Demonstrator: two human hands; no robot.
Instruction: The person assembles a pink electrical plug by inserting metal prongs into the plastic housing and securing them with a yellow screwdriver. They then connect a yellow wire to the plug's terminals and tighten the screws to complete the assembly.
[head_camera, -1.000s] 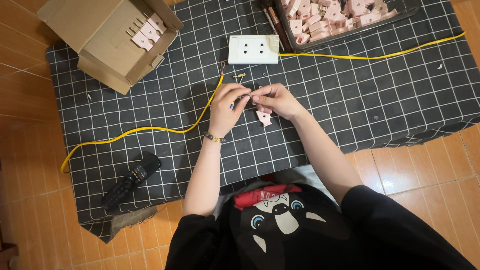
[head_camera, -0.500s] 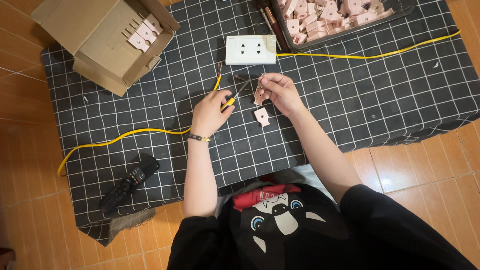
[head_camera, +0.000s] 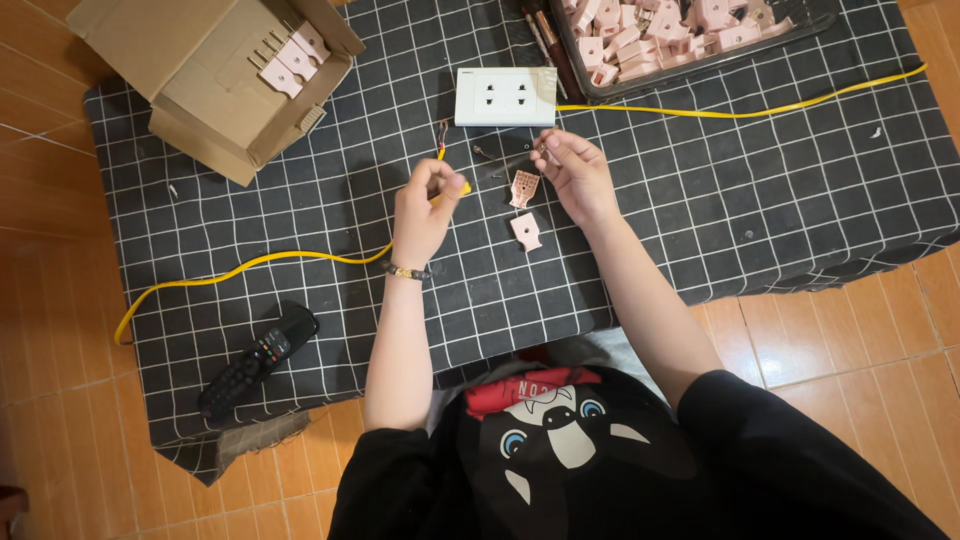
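Separating from the close pairing seen a second ago, the hands now sit apart in front of the socket (head_camera: 505, 96), which serves as the landmark. The left hand (head_camera: 425, 205) is closed around the yellow cable (head_camera: 250, 265) near its stripped end, just below and left of the socket. The right hand (head_camera: 577, 175), below and right of the socket, pinches a small item between its fingertips (too small to identify). Two pink plug halves (head_camera: 524, 207) lie on the cloth (head_camera: 750, 190) between the hands, directly below the socket; the upper one was at the fingers earlier. Judged from this, the parts have been released and the cable end is being readied. Far left of the socket stands a box (head_camera: 215, 95); to its right, a tray (head_camera: 690, 30) of pink parts.
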